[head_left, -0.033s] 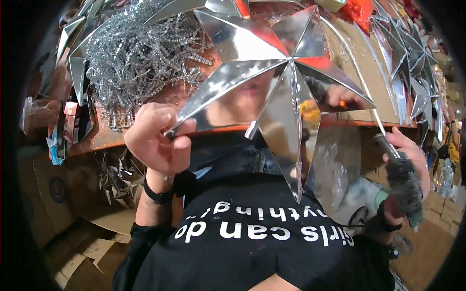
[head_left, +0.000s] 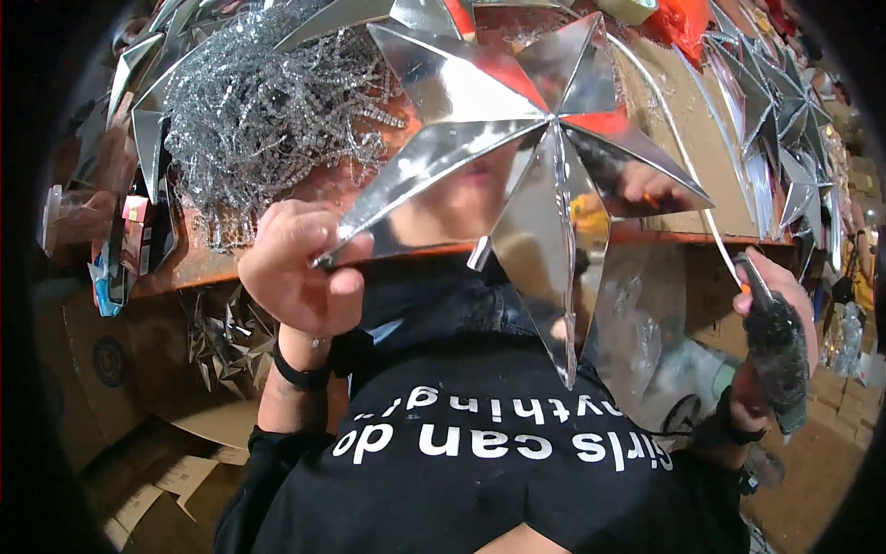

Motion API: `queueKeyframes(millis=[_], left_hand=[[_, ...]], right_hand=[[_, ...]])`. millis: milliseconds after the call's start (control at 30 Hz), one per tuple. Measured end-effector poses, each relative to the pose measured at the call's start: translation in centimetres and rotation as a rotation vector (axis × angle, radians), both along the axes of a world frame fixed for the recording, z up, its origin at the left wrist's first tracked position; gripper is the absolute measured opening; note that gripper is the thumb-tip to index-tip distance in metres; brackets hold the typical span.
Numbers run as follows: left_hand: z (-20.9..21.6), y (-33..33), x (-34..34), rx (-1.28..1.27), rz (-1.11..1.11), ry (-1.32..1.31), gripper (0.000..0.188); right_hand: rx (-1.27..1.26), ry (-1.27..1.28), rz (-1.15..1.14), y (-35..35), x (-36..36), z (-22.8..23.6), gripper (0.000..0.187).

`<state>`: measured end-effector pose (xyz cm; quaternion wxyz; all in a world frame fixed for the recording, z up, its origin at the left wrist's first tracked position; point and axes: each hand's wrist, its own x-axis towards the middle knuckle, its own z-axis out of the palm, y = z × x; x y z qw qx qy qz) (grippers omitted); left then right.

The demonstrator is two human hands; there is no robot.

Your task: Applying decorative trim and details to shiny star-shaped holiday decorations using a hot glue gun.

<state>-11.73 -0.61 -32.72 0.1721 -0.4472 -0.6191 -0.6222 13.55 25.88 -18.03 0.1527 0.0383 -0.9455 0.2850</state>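
Head view: at left, the left hand pinches 1 tip of a silver star, the nearer hand since it touches it. From there the star spreads rightward, its face toward the wearer, the longest-looking of 5 points aimed down at the torso. It is mirror-bright, ridged, with orange-red patches. Beyond its right tip, apart from it, the right hand grips a black tool joined to a white cord.
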Motion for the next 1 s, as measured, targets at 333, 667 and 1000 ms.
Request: queueKeyframes(millis=[333, 667, 1000], left_hand=[[1.6, -0.7, 0.0, -0.27, -0.034, 0.06, 0.056], [1.2, -1.7, -1.1, -0.264, -0.227, 0.276, 0.05], [4.2, 1.6, 2.2, -0.47, -0.403, 0.505, 0.041]], right_hand=[[-0.121, 0.175, -0.129, 1.7, 1.3, -1.2, 0.032], [-0.366, 0.082, -0.717, 1.1, 2.2, -1.4, 0.051], [-0.203, 0.194, -0.605, 0.0, -0.5, 1.3, 0.057]])
